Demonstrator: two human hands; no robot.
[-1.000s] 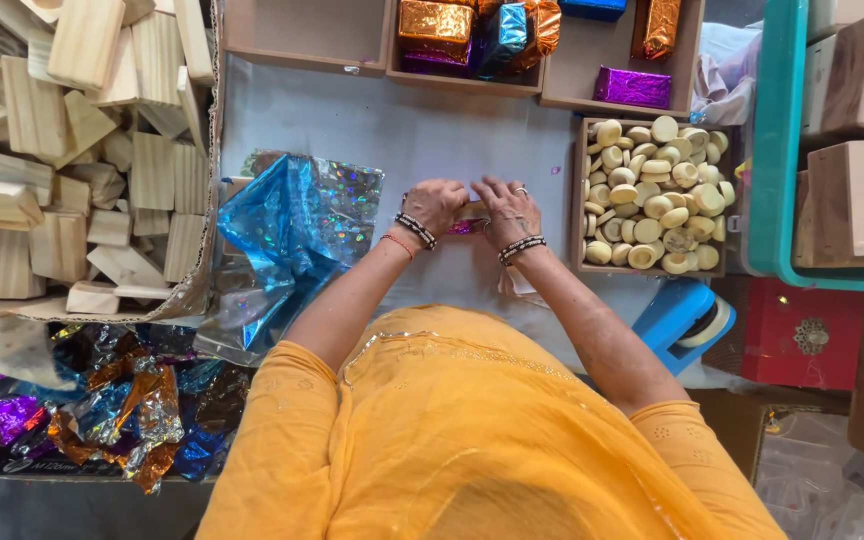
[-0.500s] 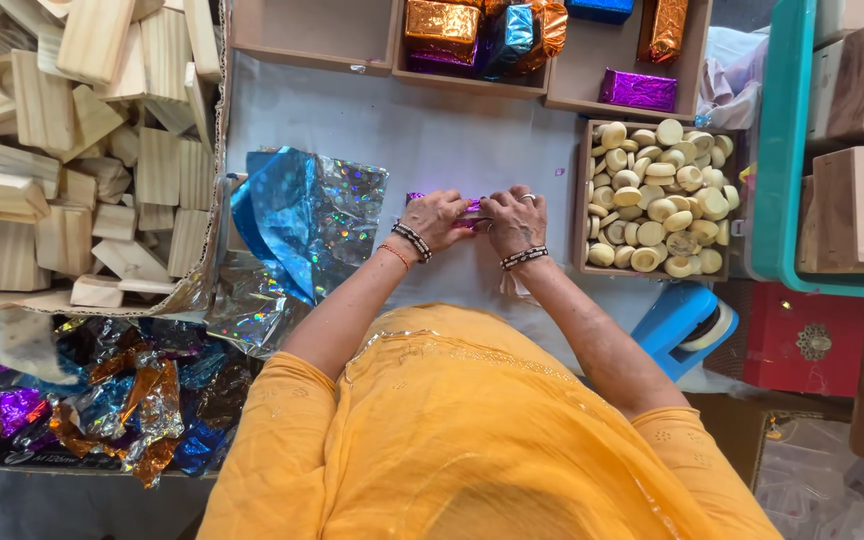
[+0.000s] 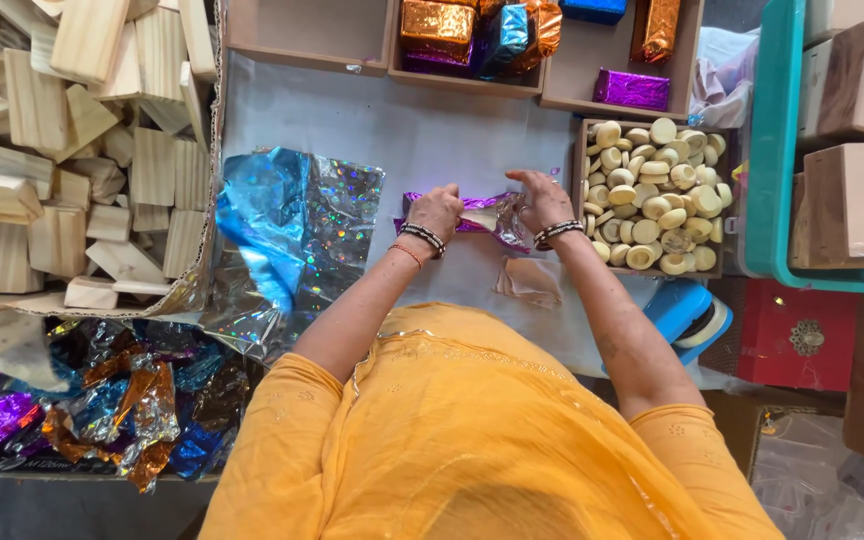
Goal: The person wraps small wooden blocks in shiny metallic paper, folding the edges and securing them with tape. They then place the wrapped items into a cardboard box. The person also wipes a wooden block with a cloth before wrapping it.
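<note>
So what I'm looking at from here: a sheet of purple foil (image 3: pixel 480 213) sits just above the middle of the frame on the white work surface (image 3: pixel 402 125), wrapped around a pale block (can't tell exactly what's inside, only a bit of it peeks out). The left hand (image 3: pixel 436 208) is curled over the left end of the foil, fingers bent down and pressing on it. The right hand (image 3: pixel 542 197) grips the right end, fingers closed around the crinkled edge, so both hands have hold of the same piece.

Just right of the hands there's a box of round pale discs (image 3: pixel 652 195), almost touching the right wrist. Left of the hands lies a loose blue holographic foil sheet (image 3: pixel 292 225), crumpled and partly lifted. Along the top edge I can see trays holding wrapped blocks (image 3: pixel 472 30) in orange, blue and purple. The upper left of the frame is a cardboard box full of plain wooden blocks (image 3: pixel 72 150), and the lower left has a heap of mixed foil scraps (image 3: pixel 102 410).
</note>
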